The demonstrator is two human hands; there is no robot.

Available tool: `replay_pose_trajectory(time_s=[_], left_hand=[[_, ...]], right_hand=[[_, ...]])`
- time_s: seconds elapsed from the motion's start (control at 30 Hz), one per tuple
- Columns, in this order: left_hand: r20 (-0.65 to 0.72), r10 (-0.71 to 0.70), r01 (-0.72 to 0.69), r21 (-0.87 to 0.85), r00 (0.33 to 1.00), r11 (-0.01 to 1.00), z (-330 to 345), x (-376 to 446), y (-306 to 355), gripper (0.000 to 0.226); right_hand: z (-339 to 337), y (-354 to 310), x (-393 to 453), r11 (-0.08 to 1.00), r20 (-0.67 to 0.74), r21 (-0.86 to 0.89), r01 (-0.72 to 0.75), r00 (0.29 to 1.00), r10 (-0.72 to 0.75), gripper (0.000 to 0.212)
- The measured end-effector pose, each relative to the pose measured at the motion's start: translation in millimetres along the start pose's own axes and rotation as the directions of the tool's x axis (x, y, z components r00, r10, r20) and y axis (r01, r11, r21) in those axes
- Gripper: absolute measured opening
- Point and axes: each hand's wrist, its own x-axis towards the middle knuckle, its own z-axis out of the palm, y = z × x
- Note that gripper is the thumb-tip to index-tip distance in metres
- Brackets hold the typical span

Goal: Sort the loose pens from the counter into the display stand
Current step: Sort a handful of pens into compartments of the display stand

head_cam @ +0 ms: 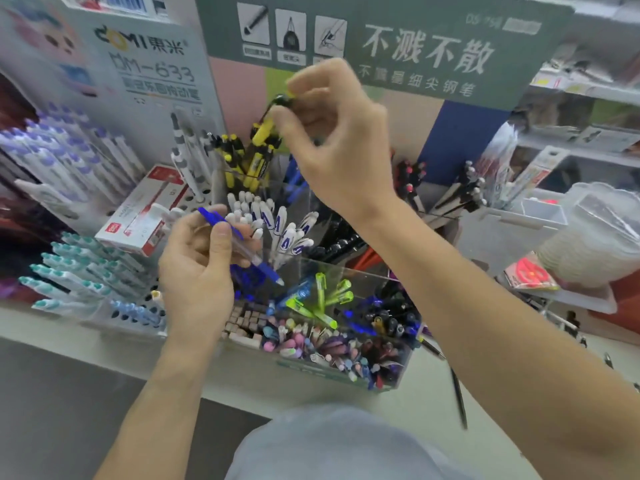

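Pens still lay loose on the counter right of the stand, so we were not done. Our right hand pinched a yellow pen over the stand's back cup. Our left hand held a blue pen near the stand's left side.

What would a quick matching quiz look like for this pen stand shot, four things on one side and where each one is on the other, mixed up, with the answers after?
Things:
1. yellow pen
2. blue pen
3. red and white box
4. black pen

Places:
A. lying loose on the counter, right of the stand
B. gripped in the left hand
C. resting left of the clear bins
D. pinched by the right hand above the back bin

Pairs: 1-D, 2-B, 3-C, 4-A
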Motion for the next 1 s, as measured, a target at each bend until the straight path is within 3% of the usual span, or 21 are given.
replay_pose_trajectory(time_s=[0.13, 0.27, 0.37, 0.43, 0.47, 0.57, 0.7, 0.8, 0.87, 1.0], left_hand=[[-0.059, 0.099, -0.097, 0.043, 0.993, 0.994, -7, 4, 9, 0.013], [-0.094, 0.068, -0.063, 0.055, 0.993, 0.996, -12, 4, 4, 0.009], [-0.146, 0.049, -0.048, 0.009, 0.988, 0.999, -13, 6, 2, 0.010], [-0.187, 0.016, -0.023, -0.037, 0.982, 0.999, -15, 10, 1, 0.005], [-0.203, 0.007, -0.016, -0.040, 0.979, 0.999, -16, 13, 1, 0.001], [-0.218, 0.037, -0.031, 0.030, 0.975, 0.999, -21, 17, 1, 0.005], [-0.107, 0.117, -0.102, 0.131, 0.987, 0.986, -26, 18, -1, 0.007], [0.021, 0.201, -0.200, 0.255, 0.979, 0.946, -36, 16, -7, 0.016], [0.112, 0.219, -0.244, 0.347, 0.969, 0.905, -43, 13, -17, 0.017], [0.323, 0.122, -0.295, 0.567, 0.939, 0.769, -46, 14, -50, 0.020]], right_hand=[[30, 14, 24, 0.966, 0.287, -0.253, 0.055, 0.958, 0.020, 0.017], [40, 19, 32, 0.891, 0.342, -0.420, 0.171, 0.940, -0.019, 0.018], [40, 19, 27, 0.885, 0.518, -0.438, 0.159, 0.849, 0.104, 0.045], [37, 18, 21, 0.830, 0.625, -0.499, 0.250, 0.767, 0.146, 0.063], [35, 19, 18, 0.788, 0.620, -0.549, 0.277, 0.767, 0.162, 0.067], [38, 23, 19, 0.740, 0.457, -0.647, 0.187, 0.871, 0.180, 0.056], [52, 20, 25, 0.869, 0.526, -0.490, 0.072, 0.819, 0.229, 0.045], [54, 17, 21, 0.862, 0.621, -0.482, 0.154, 0.755, 0.212, 0.048], [54, 19, 17, 0.805, 0.605, -0.551, 0.219, 0.770, 0.204, 0.054], [61, 19, 13, 0.750, 0.511, -0.627, 0.212, 0.839, 0.190, 0.045]])
